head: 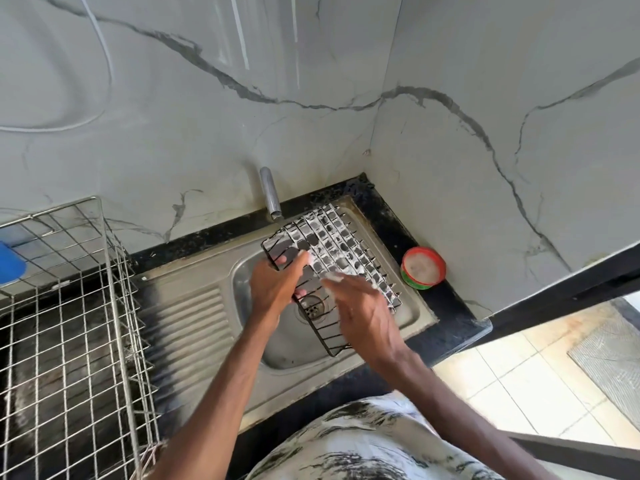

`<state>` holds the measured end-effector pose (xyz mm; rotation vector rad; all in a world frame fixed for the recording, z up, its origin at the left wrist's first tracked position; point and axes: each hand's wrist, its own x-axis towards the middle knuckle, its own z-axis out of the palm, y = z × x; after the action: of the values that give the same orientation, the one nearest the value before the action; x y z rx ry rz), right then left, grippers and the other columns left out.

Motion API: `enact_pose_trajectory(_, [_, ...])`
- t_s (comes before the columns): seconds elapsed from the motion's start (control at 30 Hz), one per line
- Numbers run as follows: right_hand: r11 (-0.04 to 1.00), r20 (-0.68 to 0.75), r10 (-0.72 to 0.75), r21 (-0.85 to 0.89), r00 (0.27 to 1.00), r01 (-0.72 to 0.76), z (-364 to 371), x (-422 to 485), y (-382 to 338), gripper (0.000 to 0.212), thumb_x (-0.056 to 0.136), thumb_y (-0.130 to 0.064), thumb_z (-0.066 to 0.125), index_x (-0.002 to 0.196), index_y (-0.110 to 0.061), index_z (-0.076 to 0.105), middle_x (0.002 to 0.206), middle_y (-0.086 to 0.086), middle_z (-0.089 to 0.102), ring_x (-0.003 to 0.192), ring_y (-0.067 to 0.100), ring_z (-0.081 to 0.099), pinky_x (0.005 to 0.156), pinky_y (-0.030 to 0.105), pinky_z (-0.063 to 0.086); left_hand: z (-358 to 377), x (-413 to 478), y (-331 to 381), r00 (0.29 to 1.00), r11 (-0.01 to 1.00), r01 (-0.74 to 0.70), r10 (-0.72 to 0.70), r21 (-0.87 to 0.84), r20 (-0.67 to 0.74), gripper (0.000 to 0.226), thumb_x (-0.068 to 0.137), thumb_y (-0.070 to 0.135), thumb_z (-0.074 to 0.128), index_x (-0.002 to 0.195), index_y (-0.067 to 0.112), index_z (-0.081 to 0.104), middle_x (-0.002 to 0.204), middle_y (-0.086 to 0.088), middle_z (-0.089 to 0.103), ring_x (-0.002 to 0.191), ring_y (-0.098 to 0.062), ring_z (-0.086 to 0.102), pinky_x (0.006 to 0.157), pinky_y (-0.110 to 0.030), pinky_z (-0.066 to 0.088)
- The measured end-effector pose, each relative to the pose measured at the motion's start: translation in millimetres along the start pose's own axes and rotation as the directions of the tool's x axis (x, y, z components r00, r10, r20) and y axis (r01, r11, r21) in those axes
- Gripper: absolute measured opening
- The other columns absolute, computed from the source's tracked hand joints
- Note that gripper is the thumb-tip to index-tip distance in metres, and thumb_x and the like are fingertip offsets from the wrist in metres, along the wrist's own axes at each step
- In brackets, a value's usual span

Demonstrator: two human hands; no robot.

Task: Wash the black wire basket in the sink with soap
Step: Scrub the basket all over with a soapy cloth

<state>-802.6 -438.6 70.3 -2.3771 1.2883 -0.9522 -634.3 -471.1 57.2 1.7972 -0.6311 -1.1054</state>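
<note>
Both bare forearms reach forward from the lower edge of the view and converge. The left hand grips the near-left rim of the black wire basket, thumb on top and fingers curled beneath. The right hand, motion-blurred, lays extended fingers on the grid, with foam at the fingertips.

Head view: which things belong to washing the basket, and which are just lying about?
In the job: black wire basket, sink, tap, soap tub, left hand gripping the basket, right hand on it.
Lying about: silver wire rack, blue object, floor mat.
</note>
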Motion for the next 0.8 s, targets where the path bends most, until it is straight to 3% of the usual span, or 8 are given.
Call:
enact_pose_trajectory(0.1, [0.99,-0.078,0.14,-0.004,0.987,-0.141,-6.5,3.8,36.3,0.05,0.079,0.024,0.06,0.112,-0.01,0.074,0.114,0.01,0.073,0.09,0.016,0.072,0.068,0.012,0.057,-0.9,-6.5,3.0,0.996,0.996,-0.088,0.088,0.017,-0.016,0.023,0.082,0.035,0.086,0.093,0.029,0.067,0.093,0.0,0.079,0.077,-0.025,0.079,0.053,-0.03,0.061])
enact_pose_trajectory(0.2, [0.928,-0.028,0.368,0.072,0.929,-0.365,-8.1,0.2,68.9,0.046,0.082,0.016,0.064,0.115,-0.015,0.073,0.117,0.006,0.073,0.091,0.011,0.072,0.068,0.018,0.06,-1.2,-9.6,1.0,0.973,0.965,-0.23,0.233,0.128,-0.005,0.027,0.081,0.025,0.087,0.087,0.031,0.061,0.085,0.005,0.077,0.068,-0.023,0.077,0.063,-0.03,0.062])
enact_pose_trajectory(0.3, [0.741,0.126,0.588,0.314,0.799,-0.594,-16.5,8.6,79.6,0.041,0.087,0.004,0.07,0.118,-0.022,0.069,0.121,-0.001,0.072,0.096,0.009,0.072,0.075,0.02,0.06,-5.2,-11.3,-3.3,0.92,0.887,-0.388,0.391,0.252,0.038,0.04,0.07,0.034,0.09,0.092,0.03,0.057,0.083,0.01,0.073,0.075,-0.002,0.07,0.066,-0.005,0.048])
enact_pose_trajectory(0.37, [0.52,0.273,0.641,0.533,0.717,-0.667,-25.0,23.6,82.9,0.05,0.086,0.006,0.07,0.128,-0.02,0.062,0.118,-0.001,0.072,0.097,0.013,0.073,0.08,0.032,0.062,-9.1,-6.4,-11.3,0.887,0.825,-0.457,0.452,0.333,0.098,0.067,0.059,0.057,0.084,0.108,0.022,0.057,0.091,0.011,0.072,0.084,0.001,0.067,0.073,-0.008,0.047])
enact_pose_trajectory(0.43, [0.327,0.426,0.598,0.644,0.679,-0.692,-31.7,38.4,85.8,0.059,0.087,0.01,0.067,0.138,-0.017,0.054,0.121,0.002,0.069,0.105,0.02,0.071,0.089,0.04,0.06,-12.5,4.3,-23.5,0.857,0.762,-0.511,0.487,0.398,0.169,0.087,0.055,0.067,0.082,0.12,0.017,0.052,0.097,0.011,0.07,0.09,-0.007,0.069,0.086,-0.029,0.056])
enact_pose_trajectory(0.53, [0.238,0.592,0.479,0.623,0.648,-0.745,-34.5,52.2,89.1,0.073,0.088,0.01,0.064,0.15,-0.02,0.041,0.138,0.008,0.057,0.121,0.028,0.062,0.103,0.051,0.051,-21.5,14.8,-30.5,0.843,0.719,-0.535,0.487,0.444,0.229,0.095,0.055,0.078,0.082,0.124,0.024,0.045,0.103,0.018,0.071,0.1,-0.015,0.071,0.098,-0.058,0.053])
enact_pose_trajectory(0.7, [0.07,0.76,0.252,0.603,0.599,-0.795,-42.5,68.8,80.7,0.055,0.089,0.017,0.055,0.134,-0.014,0.058,0.131,0.02,0.061,0.115,0.034,0.066,0.091,0.04,0.058,-42.3,20.9,-27.8,0.827,0.761,-0.557,0.468,0.334,0.312,0.084,0.054,0.056,0.09,0.119,0.035,0.042,0.11,0.016,0.071,0.106,-0.013,0.072,0.1,-0.053,0.056])
enact_pose_trajectory(0.8, [0.035,0.78,0.25,0.586,0.574,-0.81,-40.0,73.2,79.9,0.049,0.088,0.018,0.055,0.131,-0.004,0.056,0.129,0.027,0.062,0.116,0.04,0.065,0.092,0.042,0.059,-51.8,23.5,-26.4,0.838,0.757,-0.538,0.434,0.371,0.331,0.087,0.053,0.061,0.089,0.121,0.037,0.04,0.119,0.011,0.068,0.11,-0.012,0.069,0.103,-0.045,0.056])
